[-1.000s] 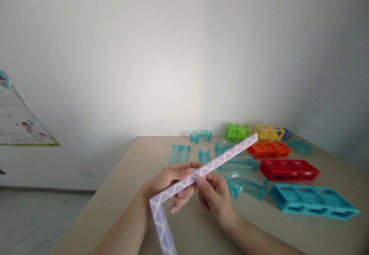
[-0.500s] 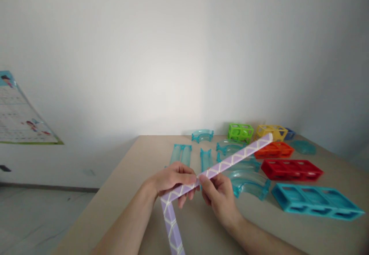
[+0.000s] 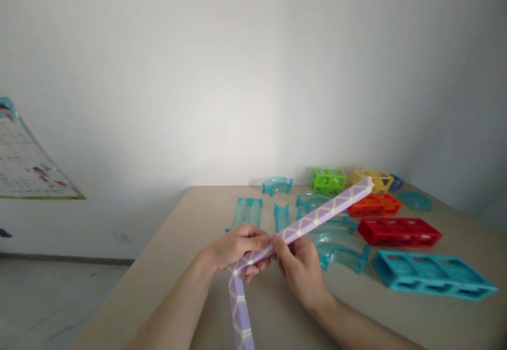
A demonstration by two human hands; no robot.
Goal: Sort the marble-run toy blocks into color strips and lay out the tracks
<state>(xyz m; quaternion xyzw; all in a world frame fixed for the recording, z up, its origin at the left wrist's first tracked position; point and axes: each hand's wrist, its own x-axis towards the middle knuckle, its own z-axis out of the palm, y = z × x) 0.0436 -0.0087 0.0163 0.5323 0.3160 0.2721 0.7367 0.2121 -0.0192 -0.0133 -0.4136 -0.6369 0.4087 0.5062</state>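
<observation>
A purple segmented strip (image 3: 325, 213) with cream lines runs up to the right from my hands, and its other part bends down toward the bottom edge. My left hand (image 3: 243, 247) is closed around the strip near the bend, thumb on top. Right beside it, my right hand (image 3: 299, 265) pinches the strip between thumb and fingers. The two thumbs are close together. Some fingers of both hands are hidden behind the strip.
On the table (image 3: 158, 281) lie clear teal straight tracks (image 3: 247, 213) and curved tracks (image 3: 343, 249). To the right are blue (image 3: 433, 273), red (image 3: 400, 232), orange (image 3: 374, 205), yellow and green (image 3: 328, 180) open-frame blocks. A wall stands behind.
The strip has rolled slightly in my hands, and its bend and lower part have shifted a little to the right and up. Both hands keep their hold.
</observation>
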